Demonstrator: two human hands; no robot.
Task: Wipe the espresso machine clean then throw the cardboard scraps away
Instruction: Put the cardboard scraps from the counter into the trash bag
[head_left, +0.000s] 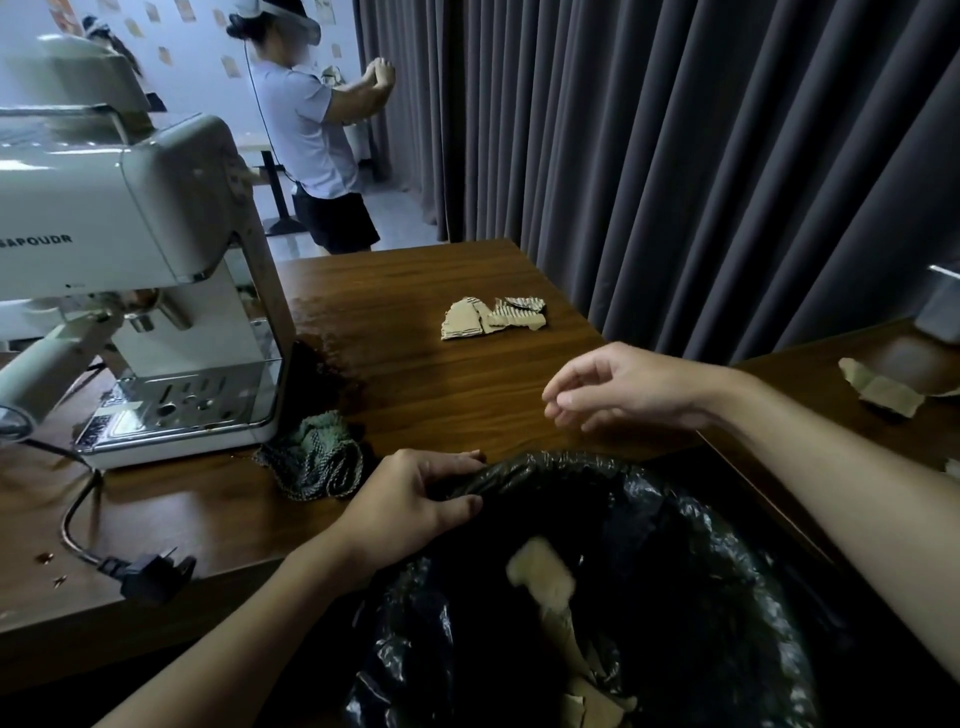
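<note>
Three torn cardboard scraps (493, 318), as near as you can count, huddle on the table (441, 395). Their cluster runs left to right, ahead and a touch left of your right hand (623, 387). That's the nearer one, fingers loose, carrying nothing. Your left hand (415, 499) grips the rim of the one bin bag (597, 460), several dropped pieces (545, 571) inside. One espresso machine (156, 234), one cloth (317, 457) beside it.

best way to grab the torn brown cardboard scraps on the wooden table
Pinch the near ragged edges of the torn brown cardboard scraps from above with the right hand; they lie nearly flat, side by side, so both may lift together.
</note>
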